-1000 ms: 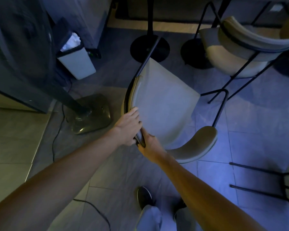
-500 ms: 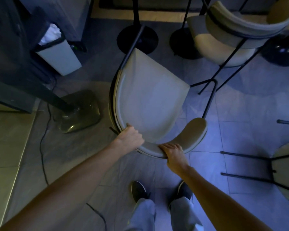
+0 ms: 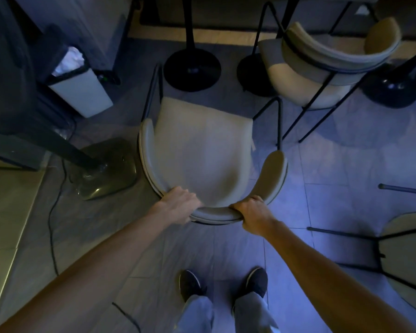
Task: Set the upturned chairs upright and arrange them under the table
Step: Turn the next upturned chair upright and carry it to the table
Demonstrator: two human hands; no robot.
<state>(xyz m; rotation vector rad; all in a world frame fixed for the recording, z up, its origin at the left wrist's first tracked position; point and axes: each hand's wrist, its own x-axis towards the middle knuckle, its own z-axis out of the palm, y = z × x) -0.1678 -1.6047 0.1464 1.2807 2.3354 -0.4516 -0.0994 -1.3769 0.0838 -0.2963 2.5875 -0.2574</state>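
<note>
Chair [image 3: 202, 150] stands upright between both hands: left hand [image 3: 178, 205] and right hand [image 3: 252, 213] grip its curved, pale padded backrest.

Ahead: left pedestal base [image 3: 192, 70] and right pedestal base [image 3: 252, 78] stand just beyond the held chair [image 3: 202, 152]; narrow floor gap between them.
Left: glossy stand base [image 3: 106, 171] just beside the backrest; bin [image 3: 82, 94] behind it; cable [image 3: 49, 219] across the floor.
Right-front: upright chair [image 3: 322, 68], legs near the held chair's front leg.
Right: bare tiles [image 3: 334, 188] open, bounded by upturned chair [image 3: 404, 239] legs.
</note>
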